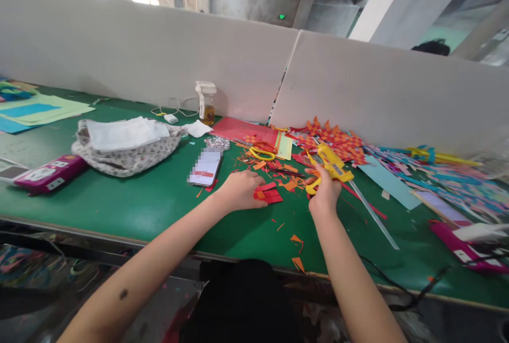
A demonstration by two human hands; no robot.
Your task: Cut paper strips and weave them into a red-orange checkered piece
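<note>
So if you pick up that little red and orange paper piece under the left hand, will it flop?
Probably. The woven paper piece looks thin and flat under the left hand, so it likely bends and weighs little. Its loose strip ends might slip apart.
</note>
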